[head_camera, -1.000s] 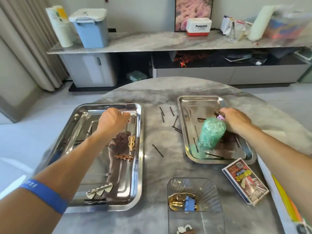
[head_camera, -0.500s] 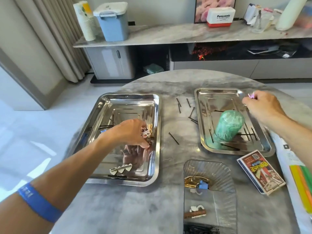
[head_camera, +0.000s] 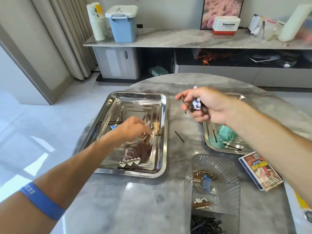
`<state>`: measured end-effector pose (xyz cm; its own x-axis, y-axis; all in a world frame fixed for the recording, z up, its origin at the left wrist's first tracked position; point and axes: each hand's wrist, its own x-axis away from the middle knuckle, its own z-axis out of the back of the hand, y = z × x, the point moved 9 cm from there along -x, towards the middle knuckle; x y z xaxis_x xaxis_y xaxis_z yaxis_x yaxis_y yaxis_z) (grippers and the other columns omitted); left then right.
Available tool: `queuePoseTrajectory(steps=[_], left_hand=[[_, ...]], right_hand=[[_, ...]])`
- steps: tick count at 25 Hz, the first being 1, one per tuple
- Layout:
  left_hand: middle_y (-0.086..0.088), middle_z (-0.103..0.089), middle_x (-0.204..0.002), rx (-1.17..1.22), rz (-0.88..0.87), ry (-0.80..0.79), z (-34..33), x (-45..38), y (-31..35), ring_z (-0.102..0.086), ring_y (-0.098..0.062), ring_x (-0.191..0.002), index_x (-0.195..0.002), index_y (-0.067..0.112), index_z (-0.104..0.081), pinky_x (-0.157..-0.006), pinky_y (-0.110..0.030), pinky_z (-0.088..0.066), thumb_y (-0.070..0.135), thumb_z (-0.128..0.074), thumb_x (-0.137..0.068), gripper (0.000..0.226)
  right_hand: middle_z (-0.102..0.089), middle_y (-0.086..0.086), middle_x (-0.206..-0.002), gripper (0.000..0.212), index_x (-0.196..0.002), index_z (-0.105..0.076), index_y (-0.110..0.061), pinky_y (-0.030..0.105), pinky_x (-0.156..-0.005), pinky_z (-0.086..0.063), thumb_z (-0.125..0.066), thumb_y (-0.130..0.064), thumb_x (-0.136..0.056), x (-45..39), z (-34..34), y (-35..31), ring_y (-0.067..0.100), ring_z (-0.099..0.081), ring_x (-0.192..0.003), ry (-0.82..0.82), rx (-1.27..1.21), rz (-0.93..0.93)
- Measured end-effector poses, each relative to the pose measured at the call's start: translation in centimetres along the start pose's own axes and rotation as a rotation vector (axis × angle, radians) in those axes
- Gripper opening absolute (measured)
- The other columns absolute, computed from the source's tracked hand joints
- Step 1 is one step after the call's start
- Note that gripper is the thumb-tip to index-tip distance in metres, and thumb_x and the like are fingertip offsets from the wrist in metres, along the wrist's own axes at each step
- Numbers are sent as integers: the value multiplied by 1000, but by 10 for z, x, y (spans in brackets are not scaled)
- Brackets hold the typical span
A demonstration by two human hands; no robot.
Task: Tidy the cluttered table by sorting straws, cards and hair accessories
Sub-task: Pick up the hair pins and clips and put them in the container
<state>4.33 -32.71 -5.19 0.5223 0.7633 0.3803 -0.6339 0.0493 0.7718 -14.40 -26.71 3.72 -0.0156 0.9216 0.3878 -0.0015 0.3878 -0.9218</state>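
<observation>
The right hand (head_camera: 208,105) hangs above the grey marble counter (head_camera: 148,200), between the two trays, its fingers curled around a small blue-white hair clip (head_camera: 196,103). The left hand (head_camera: 135,128) reaches into the left shiny steel tray (head_camera: 162,149); its fingers pinch at a blurred pale clip, though the grip is unclear. I think the small clip could slip and fall between the loose black hairpins (head_camera: 179,136).

1. Left forearm reaches forward from the lower left corner of view, blue silicone wristband (head_camera: 41,200) near the elbow end.
2. Left hand (head_camera: 133,126) palm down, fingers curled downward, tips pinched together; blurred.
3. Right forearm enters from the right edge, angled up-left.
4. Right hand (head_camera: 205,103) raised, fingers curled around small hair clips (head_camera: 196,104).
</observation>
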Motion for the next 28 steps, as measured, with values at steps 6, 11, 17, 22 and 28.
queuePoseTrajectory(steps=[6,11,17,22,28], left_hand=[[-4,-41,-50,1021,-53,-140,-25,59,48,-17,-13,-43,-63,16,-42,-41,-20,-17,16,-42,-76,13],[-4,-29,-45,1277,-51,-26,-75,108,74,-23,-18,-47,-67,17,-44,-51,-26,-30,16,-43,-66,2],[0,-33,-50,1595,-109,174,-113,156,95,-37,-15,-42,-88,14,-50,-42,-20,-32,9,-38,-76,18],[-5,-48,-61,1589,-136,229,-120,163,113,-43,-17,-48,-84,16,-50,-47,-23,-35,4,-36,-80,19],[-3,-57,-69,1591,-144,239,-132,157,97,-50,-16,-59,-90,18,-56,-57,-28,-37,38,-50,-95,22]], right_hand=[[-46,-6,-59,15,-102,-62,-16,18,-35,-24,-53,-28,-96,43,-27,26,8,-33,-42,17,-461,52],[-38,-6,-48,29,-70,-57,-20,17,-32,-25,-59,-39,-93,131,-2,71,9,-35,-37,382,-700,105],[-43,-4,-55,14,-79,-55,-19,18,-36,-26,-60,-22,-93,180,-12,104,9,-37,-39,654,-889,320],[-48,-2,-56,15,-79,-55,-16,24,-42,-36,-67,-16,-89,187,-11,106,12,-45,-44,803,-850,435],[-61,3,-64,19,-84,-60,-13,30,-56,-53,-68,-30,-82,190,-8,97,20,-59,-60,870,-839,630]])
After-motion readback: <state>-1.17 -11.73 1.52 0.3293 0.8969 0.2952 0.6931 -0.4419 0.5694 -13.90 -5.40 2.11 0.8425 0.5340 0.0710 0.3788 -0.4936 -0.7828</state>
